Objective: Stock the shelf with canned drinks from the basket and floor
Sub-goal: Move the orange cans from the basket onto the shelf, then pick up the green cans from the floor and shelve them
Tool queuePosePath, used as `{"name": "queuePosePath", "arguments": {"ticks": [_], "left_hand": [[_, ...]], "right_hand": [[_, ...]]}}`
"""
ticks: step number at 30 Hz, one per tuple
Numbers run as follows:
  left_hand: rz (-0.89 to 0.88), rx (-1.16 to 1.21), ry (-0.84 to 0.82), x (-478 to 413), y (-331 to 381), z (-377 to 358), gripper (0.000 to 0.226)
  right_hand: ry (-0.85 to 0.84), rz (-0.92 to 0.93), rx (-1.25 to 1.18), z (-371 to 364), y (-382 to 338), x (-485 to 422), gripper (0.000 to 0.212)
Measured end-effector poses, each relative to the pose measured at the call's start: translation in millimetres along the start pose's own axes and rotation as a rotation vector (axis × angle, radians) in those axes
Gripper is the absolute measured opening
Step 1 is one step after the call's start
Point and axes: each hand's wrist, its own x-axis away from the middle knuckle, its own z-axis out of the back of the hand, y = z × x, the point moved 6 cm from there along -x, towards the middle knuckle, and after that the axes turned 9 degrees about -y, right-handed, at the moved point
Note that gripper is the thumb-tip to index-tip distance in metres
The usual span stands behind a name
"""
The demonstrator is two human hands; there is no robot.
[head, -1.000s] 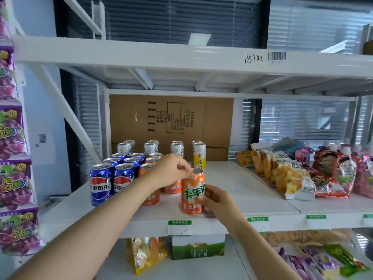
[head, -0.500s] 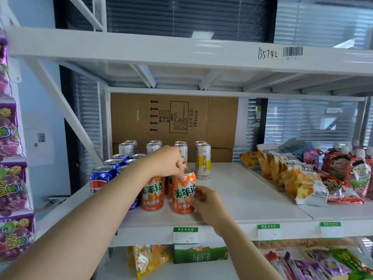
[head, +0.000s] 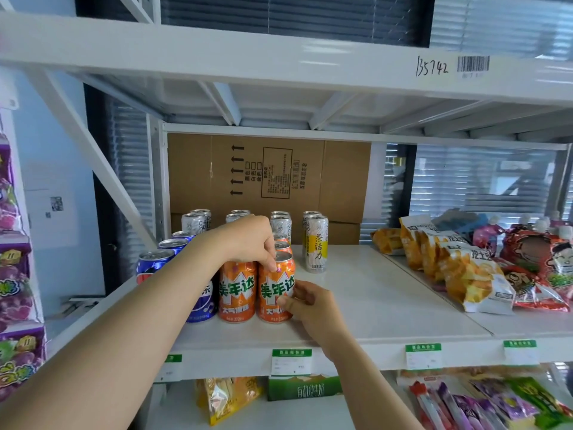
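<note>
An orange can (head: 276, 290) stands upright at the front of the white shelf (head: 372, 302). My left hand (head: 248, 240) pinches its top rim from above. My right hand (head: 313, 305) grips its lower right side. A second orange can (head: 237, 293) stands touching it on the left, with more orange cans (head: 283, 243) behind. Blue cola cans (head: 155, 262) form rows further left, partly hidden by my left forearm. Silver cans (head: 195, 221) stand at the back, and a white and yellow tea can (head: 316, 243) stands to the right. No basket or floor is in view.
A cardboard box (head: 269, 178) fills the back of the shelf. Snack bags (head: 465, 268) and red pouches (head: 545, 265) lie at the right. Purple candy packs (head: 12, 274) hang at the far left. The lower shelf holds a green milk carton (head: 304, 389) and more packets.
The orange can in both hands has slid left and back, ending beside the other orange can. The camera has moved closer to the shelf.
</note>
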Motion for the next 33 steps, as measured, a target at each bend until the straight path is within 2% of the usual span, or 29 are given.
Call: {"name": "queuePosePath", "arguments": {"ticks": [10, 16, 18, 22, 28, 33], "left_hand": [[-0.014, 0.061, 0.07, 5.7, -3.2, -5.2, 0.023], [-0.014, 0.1, 0.108, 26.4, 1.1, -4.3, 0.028], [-0.02, 0.207, 0.23, 39.9, -0.7, -0.4, 0.032], [-0.118, 0.472, 0.461, 65.1, 5.3, -6.5, 0.034], [-0.247, 0.741, 0.464, 74.2, 32.3, -52.5, 0.032], [-0.342, 1.096, 0.395, 68.9, 67.4, -84.8, 0.032]], "right_hand": [[-0.049, -0.018, -0.014, -0.8, -9.1, 8.0, 0.026], [0.077, -0.113, -0.009, 9.8, -17.3, 19.9, 0.028], [0.137, -0.159, -0.06, 16.9, -21.6, 26.8, 0.026], [0.257, -0.107, -0.015, 32.5, -36.7, 40.6, 0.036], [0.348, -0.08, -0.019, 33.2, -45.2, 73.9, 0.034], [0.366, -0.043, -0.029, 34.1, -55.0, 113.9, 0.032]]}}
